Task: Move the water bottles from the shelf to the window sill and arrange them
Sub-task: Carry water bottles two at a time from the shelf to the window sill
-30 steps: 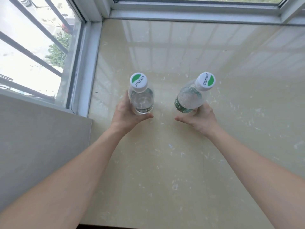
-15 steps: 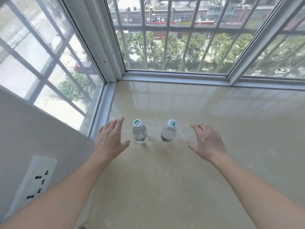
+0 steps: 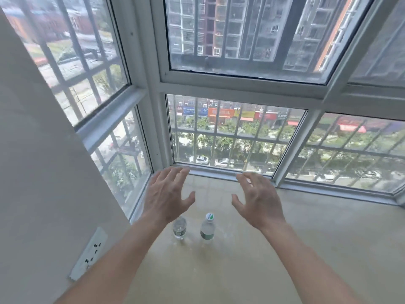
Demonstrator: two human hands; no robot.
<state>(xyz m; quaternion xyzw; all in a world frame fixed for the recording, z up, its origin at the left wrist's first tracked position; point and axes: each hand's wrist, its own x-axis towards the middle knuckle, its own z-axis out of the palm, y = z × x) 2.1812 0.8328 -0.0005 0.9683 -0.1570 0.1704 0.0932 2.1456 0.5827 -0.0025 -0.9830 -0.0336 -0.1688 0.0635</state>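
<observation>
Sill: glossy beige window sill (image 3: 306,249).
Bottles: left bottle (image 3: 179,229) and right bottle (image 3: 207,229) upright on it, side by side, not touching, near its left end.
Hands: left hand (image 3: 166,194) and right hand (image 3: 258,202) both raised clear of them, fingers spread, gripping nothing.
Beyond: barred window (image 3: 236,139); wall socket (image 3: 88,253) at left.

Both bare forearms reach up from lower frame toward centre. Left hand (image 3: 167,195) at centre-left, fingers spread, relaxed, holding nothing. Right hand (image 3: 258,199) at centre-right, fingers loosely curved, apparently empty. Palms turned inward, apart.
</observation>
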